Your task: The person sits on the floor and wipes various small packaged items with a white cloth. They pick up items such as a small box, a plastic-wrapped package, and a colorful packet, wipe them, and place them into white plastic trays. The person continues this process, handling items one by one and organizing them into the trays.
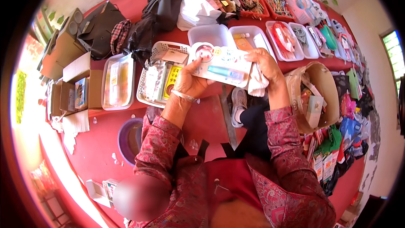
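With the left hand (188, 81) pinching 1 end of the flat pack (222, 64) and the right hand (268, 65) holding its opposite corner plus a white cloth (257, 82), by the near edge of the red table (344, 65) beside the white basket (145, 75), even support probably prevents creasing.

Two hands (188, 79) (267, 66), one held card pack (221, 64), two red trays (254, 15) (283, 17), one purple basin (121, 137), one brown bag (333, 101)

— What do the hands hold?
— The left hand (188, 79) and right hand (269, 65) grip opposite ends of a white carded package (221, 62); the right also holds a white cloth (257, 82).
— Nearby?
— A white perforated basket (142, 85), to the left.
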Available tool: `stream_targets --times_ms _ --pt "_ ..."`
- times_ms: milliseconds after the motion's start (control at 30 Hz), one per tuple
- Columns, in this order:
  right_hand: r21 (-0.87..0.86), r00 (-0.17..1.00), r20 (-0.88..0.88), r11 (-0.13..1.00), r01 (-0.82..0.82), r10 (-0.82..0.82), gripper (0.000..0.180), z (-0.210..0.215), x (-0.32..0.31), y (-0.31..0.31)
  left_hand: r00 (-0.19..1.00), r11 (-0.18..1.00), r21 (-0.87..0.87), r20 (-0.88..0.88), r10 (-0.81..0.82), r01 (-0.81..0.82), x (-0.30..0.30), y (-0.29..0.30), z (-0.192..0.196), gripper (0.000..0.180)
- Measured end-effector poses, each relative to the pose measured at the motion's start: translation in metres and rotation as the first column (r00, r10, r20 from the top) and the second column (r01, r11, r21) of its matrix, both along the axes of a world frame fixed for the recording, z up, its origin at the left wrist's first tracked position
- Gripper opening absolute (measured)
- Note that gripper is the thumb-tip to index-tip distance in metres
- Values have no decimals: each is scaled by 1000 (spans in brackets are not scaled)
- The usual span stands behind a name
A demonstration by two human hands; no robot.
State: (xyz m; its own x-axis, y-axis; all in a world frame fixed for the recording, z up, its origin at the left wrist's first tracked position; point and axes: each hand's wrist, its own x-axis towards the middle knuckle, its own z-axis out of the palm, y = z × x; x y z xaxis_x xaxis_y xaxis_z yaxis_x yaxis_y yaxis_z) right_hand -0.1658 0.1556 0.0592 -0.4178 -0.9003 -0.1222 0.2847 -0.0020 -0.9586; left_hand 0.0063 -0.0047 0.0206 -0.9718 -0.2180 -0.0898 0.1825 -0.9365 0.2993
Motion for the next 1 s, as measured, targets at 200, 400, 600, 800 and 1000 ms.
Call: stream_targets --times_ms 200,400,600,800,1000 --pt "-170 437 -678 705 688 -590 23 10 -3 -2 982 991 -27 128 137 -134 -11 2 -15 37" --pt "-552 171 -814 831 72 -555 14 -9 79 -47 976 975 162 184 119 -149 -15 4 -36 31" --pt "-526 4 -845 833 170 -535 36 0 61 -36 990 992 -92 103 101 -91 8 -7 -27 35" --pt "-395 -72 -858 562 727 -509 15 -9 -5 -12 954 966 -83 161 254 -243 10 -13 -7 30" --pt "97 913 -321 950 295 -251 35 0 5 -9 977 943 -332 197 81 -12 13 -12 -5 28"
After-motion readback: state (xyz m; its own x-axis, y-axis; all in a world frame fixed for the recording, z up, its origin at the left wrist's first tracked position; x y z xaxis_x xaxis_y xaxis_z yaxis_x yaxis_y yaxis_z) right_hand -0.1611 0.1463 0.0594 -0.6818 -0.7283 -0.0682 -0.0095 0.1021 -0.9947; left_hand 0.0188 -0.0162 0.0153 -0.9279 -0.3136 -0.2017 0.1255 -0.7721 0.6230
